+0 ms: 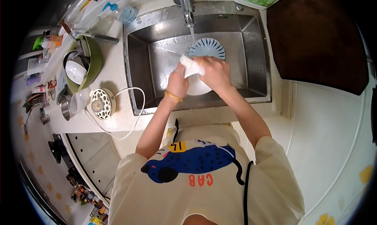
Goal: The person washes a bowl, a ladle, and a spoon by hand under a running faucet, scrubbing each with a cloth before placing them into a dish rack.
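Over the sink [257,68], my left hand [178,83], with a yellow band at the wrist, is closed on one side of a crumpled white cloth [190,64]. Fingers bent, my right hand [215,72] grips the cloth's other side and wears a ring. Just beyond the hands, a plate with dark blue stripes round its rim [212,47] lies in the sink. Below the hands shows a round white dish [198,88], partly covered by them. Water runs from the faucet [187,11] near the striped plate. My fingertips are partly hidden by the cloth.
On the left counter are a green basin [96,64] with dishes, a cream egg cooker [103,103] with a white cord, and a metal pot [66,107]. A blue pump bottle [126,14] stands behind. A dark brown board [318,40] lies right of the sink.
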`<action>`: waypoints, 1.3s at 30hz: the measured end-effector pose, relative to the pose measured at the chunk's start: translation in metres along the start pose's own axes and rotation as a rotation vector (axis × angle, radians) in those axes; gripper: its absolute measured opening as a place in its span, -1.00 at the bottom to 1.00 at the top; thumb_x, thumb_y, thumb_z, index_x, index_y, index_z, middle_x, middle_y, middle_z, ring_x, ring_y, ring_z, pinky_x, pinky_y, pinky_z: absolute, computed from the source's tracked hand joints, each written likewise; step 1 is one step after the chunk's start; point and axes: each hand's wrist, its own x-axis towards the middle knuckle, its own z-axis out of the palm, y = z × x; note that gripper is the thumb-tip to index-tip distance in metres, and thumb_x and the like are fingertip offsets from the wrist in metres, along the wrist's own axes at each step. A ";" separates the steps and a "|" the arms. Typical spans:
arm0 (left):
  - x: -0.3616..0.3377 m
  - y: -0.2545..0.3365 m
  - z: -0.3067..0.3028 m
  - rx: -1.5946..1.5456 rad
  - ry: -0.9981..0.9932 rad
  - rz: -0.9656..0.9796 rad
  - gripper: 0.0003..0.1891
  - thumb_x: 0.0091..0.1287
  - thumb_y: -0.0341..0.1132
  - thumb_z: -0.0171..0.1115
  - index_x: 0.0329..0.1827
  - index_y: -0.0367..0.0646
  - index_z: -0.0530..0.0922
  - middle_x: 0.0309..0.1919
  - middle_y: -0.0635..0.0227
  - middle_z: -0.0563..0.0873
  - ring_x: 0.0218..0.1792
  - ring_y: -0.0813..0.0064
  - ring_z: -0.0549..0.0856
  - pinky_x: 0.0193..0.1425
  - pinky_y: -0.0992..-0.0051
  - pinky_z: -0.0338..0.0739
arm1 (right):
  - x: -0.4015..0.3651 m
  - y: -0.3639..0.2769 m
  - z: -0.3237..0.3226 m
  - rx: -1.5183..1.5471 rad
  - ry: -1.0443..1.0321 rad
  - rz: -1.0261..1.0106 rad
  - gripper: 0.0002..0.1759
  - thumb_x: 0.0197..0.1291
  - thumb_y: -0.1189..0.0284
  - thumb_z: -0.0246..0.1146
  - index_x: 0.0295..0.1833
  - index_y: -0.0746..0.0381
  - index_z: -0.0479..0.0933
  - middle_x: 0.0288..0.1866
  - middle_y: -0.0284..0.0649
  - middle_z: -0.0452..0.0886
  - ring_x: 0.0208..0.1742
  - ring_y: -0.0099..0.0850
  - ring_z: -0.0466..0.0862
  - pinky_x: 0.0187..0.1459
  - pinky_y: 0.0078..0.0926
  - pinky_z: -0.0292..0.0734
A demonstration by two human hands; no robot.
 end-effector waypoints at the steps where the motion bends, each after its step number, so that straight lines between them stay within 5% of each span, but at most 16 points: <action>1: 0.001 -0.002 0.001 -0.002 0.000 -0.008 -0.60 0.07 -0.66 -0.04 0.02 -0.27 0.38 -0.29 0.04 0.61 -0.16 0.15 0.62 -0.03 0.41 0.46 | -0.002 -0.002 0.001 -0.064 -0.010 0.022 -0.59 -0.22 0.60 0.22 -0.13 0.11 0.52 -0.22 -0.25 0.61 -0.23 -0.24 0.61 -0.23 -0.38 0.53; 3: 0.012 -0.007 0.002 -0.268 0.212 0.144 -0.62 0.09 -0.66 0.00 0.02 -0.26 0.39 -0.32 0.14 0.64 -0.17 0.30 0.63 -0.07 0.43 0.48 | -0.007 -0.003 0.006 0.024 0.053 -0.015 -0.52 -0.14 0.60 0.19 0.02 0.17 0.44 -0.16 -0.18 0.59 -0.21 -0.28 0.62 -0.17 -0.42 0.52; 5: 0.015 -0.013 0.017 -0.445 0.220 0.033 -0.48 0.03 -0.71 0.02 0.12 -0.22 0.31 -0.21 0.24 0.61 -0.19 0.41 0.59 -0.05 0.50 0.47 | -0.016 -0.008 0.024 0.654 0.280 0.509 -0.41 -0.16 0.59 0.20 0.13 0.17 0.34 -0.12 -0.13 0.56 -0.12 -0.33 0.59 -0.09 -0.51 0.47; 7: 0.015 0.007 0.043 -1.374 0.591 -0.745 -0.43 0.02 -0.74 -0.06 0.17 -0.20 0.26 -0.08 0.23 0.56 -0.09 0.37 0.56 0.04 0.51 0.43 | -0.038 0.002 0.070 1.228 0.327 0.703 -0.38 -0.02 0.56 0.18 0.20 0.39 0.16 0.05 0.02 0.44 0.04 -0.31 0.47 0.05 -0.46 0.37; 9: 0.002 -0.001 0.058 -1.361 0.555 -0.634 -0.39 0.02 -0.75 -0.09 0.21 -0.19 0.20 -0.01 0.18 0.50 -0.04 0.33 0.53 0.07 0.49 0.41 | -0.051 0.016 0.093 1.043 0.340 0.771 -0.42 -0.05 0.58 0.19 0.17 0.37 0.22 -0.03 -0.03 0.50 -0.03 -0.36 0.51 0.01 -0.44 0.40; 12: 0.001 -0.048 0.045 -0.580 0.210 -0.018 -0.51 -0.02 -0.73 0.02 0.04 -0.22 0.38 -0.09 0.15 0.56 -0.07 0.26 0.58 -0.01 0.44 0.48 | -0.040 0.038 0.061 0.532 0.169 0.508 -0.52 -0.15 0.63 0.19 0.02 0.26 0.42 -0.25 -0.08 0.61 -0.25 -0.27 0.63 -0.16 -0.41 0.50; 13: 0.006 -0.045 0.035 -0.584 0.219 -0.009 -0.51 -0.02 -0.73 0.02 0.04 -0.22 0.38 -0.09 0.15 0.56 -0.07 0.26 0.58 -0.01 0.44 0.48 | -0.031 0.038 0.046 0.529 0.171 0.495 -0.52 -0.15 0.63 0.19 0.02 0.26 0.42 -0.25 -0.08 0.61 -0.25 -0.27 0.63 -0.16 -0.41 0.50; 16: 0.023 -0.015 0.009 0.024 0.082 0.415 -0.55 -0.04 -0.72 -0.04 -0.05 -0.15 0.42 -0.24 -0.01 0.58 -0.21 0.03 0.58 -0.11 0.32 0.51 | -0.009 0.036 0.017 -0.216 -0.206 0.171 -0.55 -0.25 0.53 0.21 -0.08 0.14 0.51 -0.35 -0.09 0.62 -0.42 -0.11 0.61 -0.34 -0.22 0.51; 20: 0.037 -0.011 0.017 0.075 -0.041 0.278 -0.70 0.00 -0.68 0.00 -0.19 -0.21 0.43 -0.31 0.09 0.59 -0.27 0.11 0.61 -0.20 0.32 0.52 | -0.001 0.039 0.015 -0.262 -0.275 0.143 -0.54 -0.24 0.54 0.21 -0.06 0.11 0.52 -0.36 -0.05 0.60 -0.35 -0.09 0.61 -0.29 -0.28 0.53; 23: 0.039 -0.036 0.034 -0.431 0.246 0.144 -0.75 0.06 -0.65 0.01 -0.18 -0.22 0.42 -0.34 0.20 0.61 -0.28 0.27 0.64 -0.22 0.38 0.53 | -0.018 0.054 0.033 0.315 -0.063 0.252 -0.43 -0.22 0.55 0.19 0.08 0.19 0.42 -0.23 -0.04 0.60 -0.19 -0.15 0.61 -0.13 -0.42 0.49; 25: 0.033 -0.044 0.059 -0.728 0.252 -0.138 -0.64 0.07 -0.68 0.01 -0.05 -0.19 0.38 -0.30 0.24 0.60 -0.23 0.34 0.61 -0.18 0.42 0.53 | -0.031 0.049 0.052 1.096 0.094 0.667 -0.31 -0.19 0.55 0.20 0.20 0.30 0.25 -0.03 -0.09 0.50 0.02 -0.29 0.50 0.06 -0.48 0.36; 27: 0.026 -0.040 0.075 -1.441 0.408 -0.696 -0.60 0.07 -0.70 0.01 -0.02 -0.17 0.42 -0.16 0.24 0.58 -0.14 0.30 0.60 -0.09 0.37 0.55 | -0.041 0.036 0.055 1.163 0.086 0.605 -0.23 -0.20 0.52 0.23 0.24 0.35 0.16 0.09 -0.15 0.36 0.11 -0.39 0.36 0.13 -0.46 0.27; 29: 0.019 -0.044 0.076 -1.454 0.343 -0.692 -0.55 0.06 -0.71 0.02 0.05 -0.18 0.39 -0.11 0.21 0.56 -0.10 0.27 0.59 -0.05 0.35 0.54 | -0.037 0.036 0.049 1.085 0.102 0.472 -0.22 -0.17 0.43 0.30 0.24 0.33 0.17 0.09 -0.17 0.36 0.12 -0.40 0.36 0.12 -0.45 0.28; 31: 0.015 -0.049 0.070 -1.546 0.205 -0.666 -0.46 0.06 -0.69 0.01 0.18 -0.24 0.29 0.00 0.15 0.51 0.01 0.21 0.54 0.05 0.31 0.52 | -0.023 0.038 0.023 0.800 -0.204 0.318 -0.21 -0.12 0.34 0.34 0.24 0.33 0.17 0.09 -0.17 0.37 0.12 -0.40 0.37 0.13 -0.45 0.27; 37: 0.007 -0.078 0.068 -1.727 -0.004 -0.580 -0.46 0.09 -0.63 0.06 0.20 -0.20 0.27 0.05 0.15 0.48 0.06 0.18 0.51 0.10 0.26 0.49 | 0.005 0.028 0.021 0.723 -0.227 0.502 -0.55 0.28 0.23 -0.06 0.07 0.38 0.37 -0.02 -0.01 0.50 0.06 -0.29 0.48 0.09 -0.48 0.30; 39: 0.006 -0.080 0.068 -1.729 0.020 -0.593 -0.47 0.09 -0.57 0.06 0.20 -0.17 0.26 0.05 0.18 0.48 0.04 0.23 0.53 0.07 0.27 0.51 | 0.019 0.028 0.003 0.565 -0.610 0.584 -0.57 0.27 0.24 -0.04 0.02 0.40 0.40 -0.04 -0.01 0.51 0.03 -0.27 0.49 0.08 -0.47 0.31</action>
